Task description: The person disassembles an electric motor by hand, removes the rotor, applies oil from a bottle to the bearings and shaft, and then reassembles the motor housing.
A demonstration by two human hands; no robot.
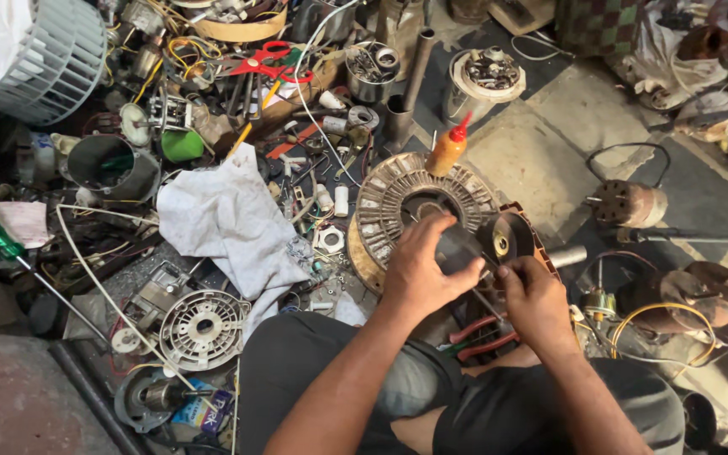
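Sitting cross-legged on the floor (541,152), working over a dark round motor part (458,249) held just in front of the knees. Left hand (425,268) curling around that part from the near side, fingers wrapped over its top, gripping it. Right hand (535,297) closing into a loose fist just beside it, pinching a thin metal tool (487,302) whose tip is pointing toward the part; whether the tip is touching is hard to tell. Resting directly behind the hands, a large ribbed stator ring (398,198), with a brown disc (507,238) leaning just right of it. Standing behind the ring, an orange squeeze bottle (447,149) with a red nozzle. Lying under the right hand, red-handled pliers (484,335). Spreading out left of the ring, a crumpled white rag (229,219), and nearer the left knee a grey vented motor cover (204,327). Lying far back among the clutter, red scissors (264,61).
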